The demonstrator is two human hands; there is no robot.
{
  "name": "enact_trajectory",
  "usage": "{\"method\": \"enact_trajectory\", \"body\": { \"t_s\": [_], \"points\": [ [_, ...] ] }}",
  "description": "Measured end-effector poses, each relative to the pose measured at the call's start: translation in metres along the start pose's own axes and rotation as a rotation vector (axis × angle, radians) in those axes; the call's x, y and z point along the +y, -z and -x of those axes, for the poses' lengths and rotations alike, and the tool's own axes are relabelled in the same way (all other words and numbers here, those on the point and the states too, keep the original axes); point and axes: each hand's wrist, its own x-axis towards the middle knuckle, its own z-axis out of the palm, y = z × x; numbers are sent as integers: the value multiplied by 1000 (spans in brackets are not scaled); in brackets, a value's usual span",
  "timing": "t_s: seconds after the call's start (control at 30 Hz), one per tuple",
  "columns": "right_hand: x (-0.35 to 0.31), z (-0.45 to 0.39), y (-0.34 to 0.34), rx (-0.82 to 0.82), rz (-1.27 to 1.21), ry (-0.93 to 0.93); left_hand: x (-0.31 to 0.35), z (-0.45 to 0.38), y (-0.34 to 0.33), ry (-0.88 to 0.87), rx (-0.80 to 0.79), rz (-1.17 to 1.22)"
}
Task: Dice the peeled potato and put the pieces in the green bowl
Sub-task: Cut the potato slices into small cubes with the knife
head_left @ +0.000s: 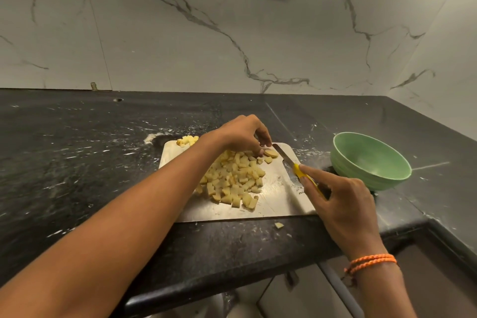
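Two hands at work: the left hand (242,134) arches over the far end of the cutting board (278,196), its fingers (260,148) pinning the last potato slice (271,153) so it stays put, while the right hand (343,201) grips the yellow-handled knife (296,165), blade angled toward that slice. Diced potato pieces (232,178) lie heaped mid-board; the green bowl (369,160), apparently empty, waits on the tabletop (77,150) just right of the board, likely for easy transfer.
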Motion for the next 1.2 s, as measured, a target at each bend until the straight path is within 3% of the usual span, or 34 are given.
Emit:
{"method": "enact_trajectory", "body": {
  "t_s": [0.63, 0.9, 1.2],
  "points": [
    [-3, -5, -12, -58, 32, 41, 3, -3, -7, -29, 6, 27],
    [-9, 6, -11, 99, -148, -100, 1, 0, -4, -42, -13, -1],
    [-9, -18, -29, 54, 40, -126, 10, 2, -21, 19, 196, -156]
  ]
}}
